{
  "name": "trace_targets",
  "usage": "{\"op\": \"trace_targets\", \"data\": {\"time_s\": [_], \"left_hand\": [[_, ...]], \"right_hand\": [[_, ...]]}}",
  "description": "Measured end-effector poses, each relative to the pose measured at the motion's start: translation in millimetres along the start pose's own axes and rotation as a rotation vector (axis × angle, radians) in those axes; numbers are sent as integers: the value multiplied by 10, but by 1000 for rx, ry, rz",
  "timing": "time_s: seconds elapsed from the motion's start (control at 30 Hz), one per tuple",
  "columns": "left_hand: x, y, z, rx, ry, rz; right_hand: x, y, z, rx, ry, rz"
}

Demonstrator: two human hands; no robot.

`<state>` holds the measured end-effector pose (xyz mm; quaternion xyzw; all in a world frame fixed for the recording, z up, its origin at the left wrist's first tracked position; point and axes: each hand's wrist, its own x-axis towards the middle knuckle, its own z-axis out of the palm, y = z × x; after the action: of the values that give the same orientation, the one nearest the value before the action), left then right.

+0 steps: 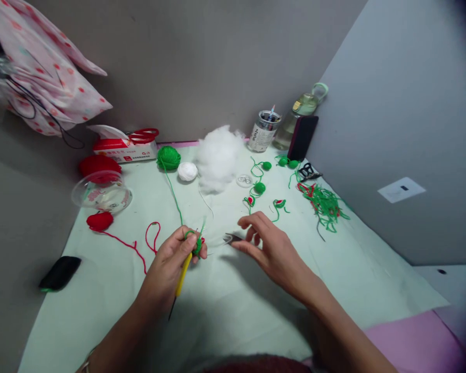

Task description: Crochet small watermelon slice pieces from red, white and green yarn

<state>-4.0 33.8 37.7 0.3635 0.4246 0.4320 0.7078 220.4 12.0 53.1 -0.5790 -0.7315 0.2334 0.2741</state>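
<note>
My left hand (178, 251) is closed around a small green crocheted piece (197, 245) with a bit of red at its edge. A crochet hook with a yellow handle (183, 275) sits in the same grip, its dark end pointing down toward me. Green yarn runs from the piece back to a green ball (168, 158). My right hand (266, 246) is over the table with thumb and fingers apart. Right by its thumb is a pair of small dark thread snips (233, 238), partly hidden; whether the thumb touches them is unclear.
White stuffing (219, 158) and a white yarn ball (187, 171) stand at the back. Red yarn (100, 221) and a clear tub (103, 191) are left. Small green crocheted pieces (259, 188), yarn scraps (326, 204), a pen can (264, 132), a phone (303, 137) and a bottle (289, 127) are right.
</note>
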Motion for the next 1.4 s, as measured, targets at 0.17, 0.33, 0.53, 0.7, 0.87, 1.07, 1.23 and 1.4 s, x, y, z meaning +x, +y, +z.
{"op": "trace_targets", "data": {"time_s": [0.17,0.33,0.53,0.7,0.87,1.07,1.23,1.4], "left_hand": [[5,-14,-21,-71,79,-4],[1,-37,-3,-4,107,26],[-33,19,52,-5,61,-12],[-46,45,52,58,10,-15],[-34,36,33,65,14,-10],[-23,38,62,43,-1,-18],[-35,56,80,13,8,-34],[-38,63,75,34,1,-20]], "right_hand": [[-159,261,61,-619,-276,-49],[-160,308,142,-227,-199,2],[-33,-8,-32,556,-264,135],[101,-103,-80,574,-360,102],[169,-89,-108,545,-352,106],[184,-104,-113,560,-350,104],[197,-79,-91,577,-348,120],[189,-59,-98,569,-349,112]]}}
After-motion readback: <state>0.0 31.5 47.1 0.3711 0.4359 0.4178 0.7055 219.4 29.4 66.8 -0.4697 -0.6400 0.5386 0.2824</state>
